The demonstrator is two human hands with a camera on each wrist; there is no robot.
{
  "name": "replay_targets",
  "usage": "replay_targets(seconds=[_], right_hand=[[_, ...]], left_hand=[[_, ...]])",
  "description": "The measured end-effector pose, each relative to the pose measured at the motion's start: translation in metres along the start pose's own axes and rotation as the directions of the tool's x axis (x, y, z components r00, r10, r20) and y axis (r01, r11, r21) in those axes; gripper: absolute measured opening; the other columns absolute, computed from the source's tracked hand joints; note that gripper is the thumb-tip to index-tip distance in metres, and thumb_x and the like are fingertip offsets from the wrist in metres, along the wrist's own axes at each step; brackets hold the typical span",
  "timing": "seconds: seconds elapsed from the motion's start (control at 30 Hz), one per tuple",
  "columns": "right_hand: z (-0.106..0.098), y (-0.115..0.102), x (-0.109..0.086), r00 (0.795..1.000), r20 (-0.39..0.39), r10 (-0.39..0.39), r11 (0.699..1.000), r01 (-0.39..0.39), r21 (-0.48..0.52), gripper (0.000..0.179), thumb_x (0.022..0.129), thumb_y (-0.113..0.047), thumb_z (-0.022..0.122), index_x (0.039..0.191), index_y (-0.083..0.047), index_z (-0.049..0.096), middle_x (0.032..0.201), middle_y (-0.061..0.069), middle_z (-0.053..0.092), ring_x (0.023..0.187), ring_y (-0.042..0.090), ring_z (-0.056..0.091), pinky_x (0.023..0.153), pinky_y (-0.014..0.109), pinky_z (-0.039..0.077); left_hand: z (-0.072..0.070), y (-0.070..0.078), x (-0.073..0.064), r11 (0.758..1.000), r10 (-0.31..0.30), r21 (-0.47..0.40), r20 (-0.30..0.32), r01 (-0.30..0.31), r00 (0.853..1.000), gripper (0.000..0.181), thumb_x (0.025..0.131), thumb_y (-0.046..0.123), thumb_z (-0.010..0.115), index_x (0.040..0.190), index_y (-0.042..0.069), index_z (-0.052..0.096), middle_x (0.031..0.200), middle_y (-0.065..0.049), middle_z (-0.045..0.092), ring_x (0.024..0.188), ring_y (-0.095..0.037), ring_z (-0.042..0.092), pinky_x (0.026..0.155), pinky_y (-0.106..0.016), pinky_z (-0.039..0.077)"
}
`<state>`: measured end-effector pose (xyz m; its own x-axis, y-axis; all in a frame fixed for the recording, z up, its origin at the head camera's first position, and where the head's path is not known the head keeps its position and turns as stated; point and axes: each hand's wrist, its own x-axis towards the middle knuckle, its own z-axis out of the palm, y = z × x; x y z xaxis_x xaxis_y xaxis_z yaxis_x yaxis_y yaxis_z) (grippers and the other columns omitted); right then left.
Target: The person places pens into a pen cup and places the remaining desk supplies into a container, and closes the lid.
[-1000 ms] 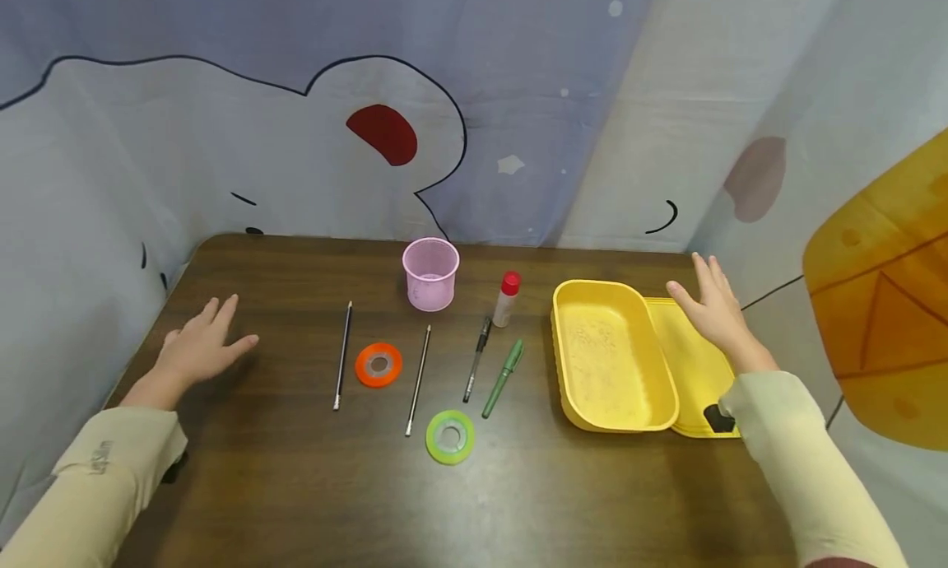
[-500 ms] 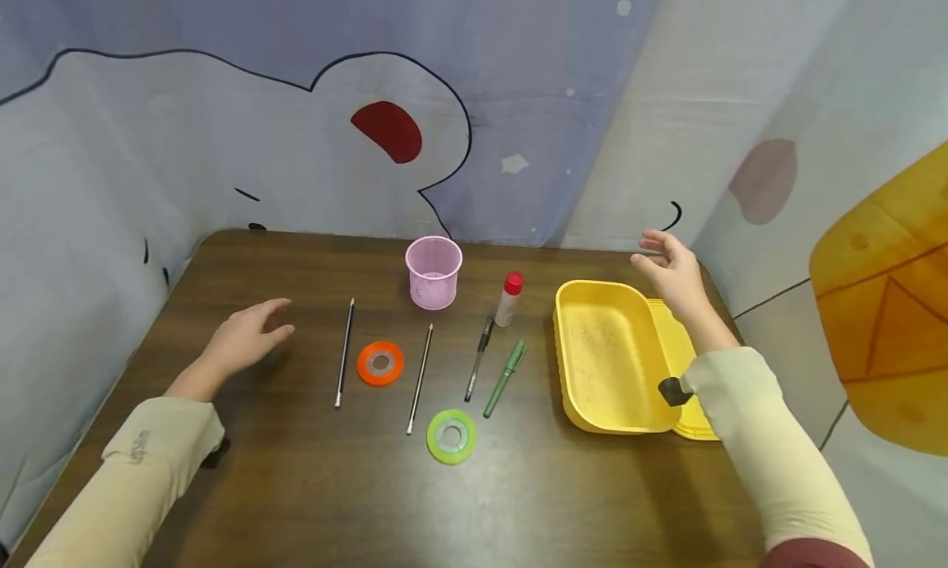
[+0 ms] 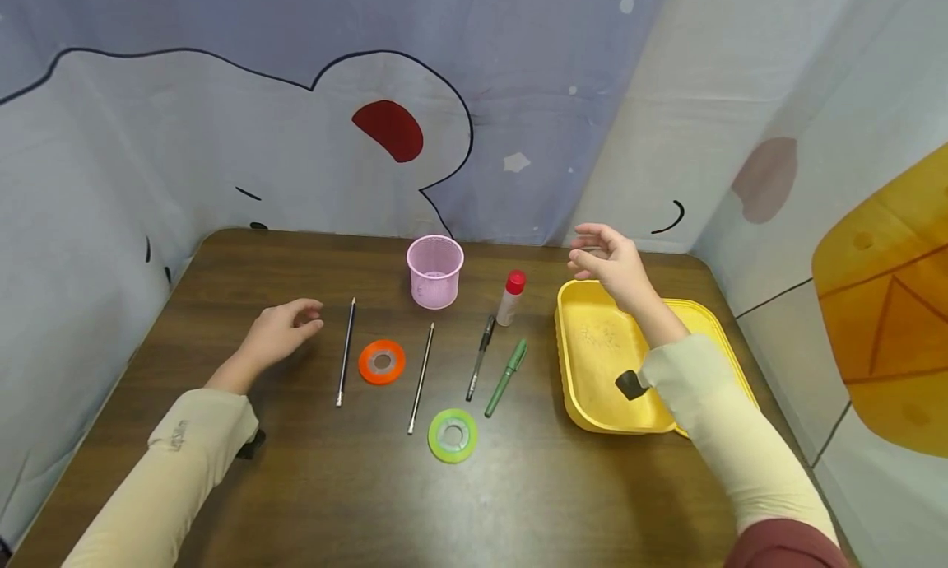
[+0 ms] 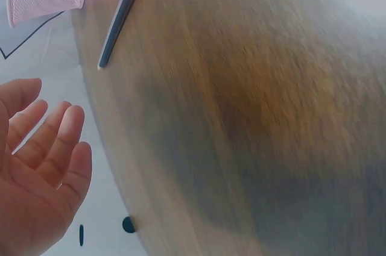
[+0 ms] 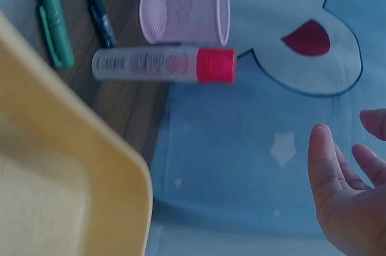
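Note:
My left hand [image 3: 277, 333] hovers above the table just left of a dark pencil [image 3: 346, 354], its fingers loosely bent and holding nothing. Over the far end of a yellow tray [image 3: 581, 407] floats my right hand [image 3: 611, 263], also empty, fingers relaxed. Nearest to it stands a glue stick [image 3: 509, 300] with a red cap, upright. A black pen [image 3: 480, 358] and a green pen [image 3: 507, 379] lie between the tray and a second pencil [image 3: 421, 379]. A pink mesh cup [image 5: 184, 12] stands behind them, seen in the right wrist view too.
An orange tape roll [image 3: 368, 369] lies between the two pencils, and a green tape roll [image 3: 437, 449] nearer the front. The yellow lid [image 3: 714, 329] lies partly under the tray's right side. A patterned curtain [image 3: 518, 99] hangs behind the table [image 3: 370, 502].
Both hands have moved inward: the left one rightward toward the dark pencil, the right one leftward from the lid to above the tray. Their spread fingers have bent. The objects have stayed put.

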<state>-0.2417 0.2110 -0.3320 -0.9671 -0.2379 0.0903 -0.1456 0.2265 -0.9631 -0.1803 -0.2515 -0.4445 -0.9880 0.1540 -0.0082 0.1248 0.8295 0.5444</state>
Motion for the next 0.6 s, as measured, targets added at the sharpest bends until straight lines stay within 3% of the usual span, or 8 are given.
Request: replay_targets(seconds=[0.23,0.43,0.6], right_hand=[[0.031,-0.010,0.010,0.997,0.066,0.040,0.999,-0.042,0.019,0.039,0.083,-0.004,0.055,0.121,0.000,0.044,0.092,-0.003,0.055,0.071,0.010,0.062,0.062,0.026,0.052],[0.061,-0.016,0.019,0.991,0.101,0.091,0.995,-0.094,0.022,0.041,0.084,-0.004,0.054,0.124,0.000,0.043,0.092,0.001,0.053,0.073,0.015,0.061,0.069,0.036,0.053],[0.084,-0.013,0.031,0.985,0.113,0.133,0.990,-0.138,0.031,0.040,0.084,-0.006,0.054,0.123,0.001,0.044,0.088,0.002,0.053,0.073,0.019,0.062,0.066,0.033,0.053]], left_hand=[[0.011,0.003,0.008,0.999,-0.034,-0.032,-0.007,0.034,0.999,0.034,0.088,0.019,0.050,0.116,0.000,0.051,0.103,-0.017,0.060,0.086,-0.029,0.054,0.073,-0.042,0.042],[0.021,0.003,0.011,0.997,-0.058,-0.043,0.000,0.058,0.998,0.034,0.088,0.019,0.051,0.116,-0.001,0.051,0.100,-0.017,0.060,0.090,-0.031,0.054,0.078,-0.046,0.041],[0.027,0.003,0.013,0.996,-0.080,-0.045,0.003,0.080,0.997,0.036,0.086,0.021,0.053,0.115,-0.001,0.051,0.097,-0.016,0.061,0.088,-0.031,0.054,0.078,-0.046,0.040]])
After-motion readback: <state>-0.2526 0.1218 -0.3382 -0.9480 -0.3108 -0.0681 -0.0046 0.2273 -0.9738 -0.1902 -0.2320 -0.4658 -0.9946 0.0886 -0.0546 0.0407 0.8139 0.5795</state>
